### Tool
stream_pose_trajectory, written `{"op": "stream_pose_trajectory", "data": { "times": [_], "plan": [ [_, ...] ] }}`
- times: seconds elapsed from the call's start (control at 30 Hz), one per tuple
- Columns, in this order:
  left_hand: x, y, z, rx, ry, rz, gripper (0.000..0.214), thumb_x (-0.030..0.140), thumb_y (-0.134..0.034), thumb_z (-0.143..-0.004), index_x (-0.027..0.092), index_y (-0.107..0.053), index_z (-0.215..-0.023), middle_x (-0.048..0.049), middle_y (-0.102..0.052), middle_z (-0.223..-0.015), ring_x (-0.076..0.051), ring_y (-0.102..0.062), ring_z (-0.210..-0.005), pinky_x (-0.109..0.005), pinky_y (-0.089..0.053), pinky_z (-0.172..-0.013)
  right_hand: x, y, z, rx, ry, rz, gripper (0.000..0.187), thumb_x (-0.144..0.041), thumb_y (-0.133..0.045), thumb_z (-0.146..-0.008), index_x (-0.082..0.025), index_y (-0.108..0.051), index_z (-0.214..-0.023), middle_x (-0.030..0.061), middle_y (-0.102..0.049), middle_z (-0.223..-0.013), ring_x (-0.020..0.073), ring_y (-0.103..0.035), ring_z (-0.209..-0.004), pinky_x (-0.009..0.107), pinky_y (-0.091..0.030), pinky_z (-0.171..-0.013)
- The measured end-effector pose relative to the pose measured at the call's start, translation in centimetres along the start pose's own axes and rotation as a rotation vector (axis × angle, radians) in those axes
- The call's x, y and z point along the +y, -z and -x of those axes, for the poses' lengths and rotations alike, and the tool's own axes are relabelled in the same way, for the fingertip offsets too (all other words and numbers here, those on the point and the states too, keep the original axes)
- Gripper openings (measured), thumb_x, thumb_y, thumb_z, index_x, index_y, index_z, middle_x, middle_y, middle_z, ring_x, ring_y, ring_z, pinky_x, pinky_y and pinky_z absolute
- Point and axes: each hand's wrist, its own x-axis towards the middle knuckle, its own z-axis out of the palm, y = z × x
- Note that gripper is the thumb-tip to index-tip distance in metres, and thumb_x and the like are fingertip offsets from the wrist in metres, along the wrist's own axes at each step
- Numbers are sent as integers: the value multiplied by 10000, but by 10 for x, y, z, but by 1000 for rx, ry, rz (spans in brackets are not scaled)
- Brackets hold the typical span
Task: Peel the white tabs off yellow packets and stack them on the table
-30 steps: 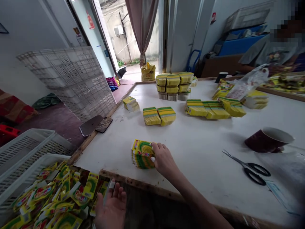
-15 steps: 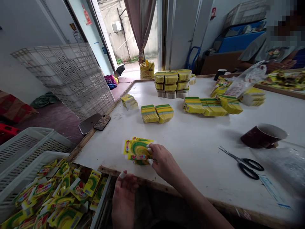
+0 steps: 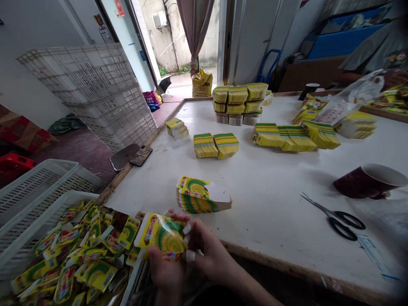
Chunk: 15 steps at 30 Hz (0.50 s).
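Just over the table's near edge, a flat yellow-and-green printed carton (image 3: 162, 233) with a swirl picture is between my hands. My left hand (image 3: 168, 270) grips its lower side, thumb on the printed face and fingers behind. From the right, my right hand (image 3: 210, 250) pinches the carton's edge; white wraps cover its thumb and a fingertip. Beyond my hands, a fanned stack of like cartons (image 3: 197, 196) lies on the white table, white flaps pointing right. At the lower left, a white plastic crate (image 3: 76, 197) holds a loose heap of yellow-green cartons (image 3: 95, 272).
Bundled carton stacks (image 3: 216, 145) stand farther back, near a taller block (image 3: 240, 102) and another row (image 3: 296, 136). To the right are black-handled scissors (image 3: 338, 219) and a dark mug (image 3: 369, 180). A phone (image 3: 141, 155) lies at the left edge. A person (image 3: 366, 59) sits across the table.
My right hand has drawn back from the stack on the table to the near edge. My left hand, open before, has closed on the carton. The view has shifted slightly.
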Motion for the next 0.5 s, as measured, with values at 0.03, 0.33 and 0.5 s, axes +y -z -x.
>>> {"op": "stream_pose_trajectory", "data": {
  "times": [0.03, 0.33, 0.5],
  "plan": [
    [0, 1, -1, -26, 28, 11, 499, 634, -714, -665, 200, -674, -910, -29, -618, -820, -215, -607, -801, -324, -550, -752, -1, 1, -1, -11, -25, -37, 254, -126, -631, -726, -229, -485, -908, -13, -542, -866, 111, -503, -682, 213, -442, -621],
    [-4, 6, -9, 61, 1, -37, 641, 774, -754, -499, 205, -636, -770, 29, -552, -670, -124, -526, -590, -231, -515, -578, 7, -1, 5, 38, -178, 25, 321, -150, -746, -611, -202, -534, -846, -74, -449, -710, 105, -387, -638, 205, -343, -568],
    [-16, 28, -1, 94, -51, -274, 583, 560, -906, -445, 199, -715, -861, -17, -729, -815, -193, -678, -729, -297, -569, -700, -1, 22, -7, 127, -114, 67, 245, -327, -750, -715, -193, -549, -752, -56, -461, -679, 116, -415, -632, 226, -348, -583]
  ]
}}
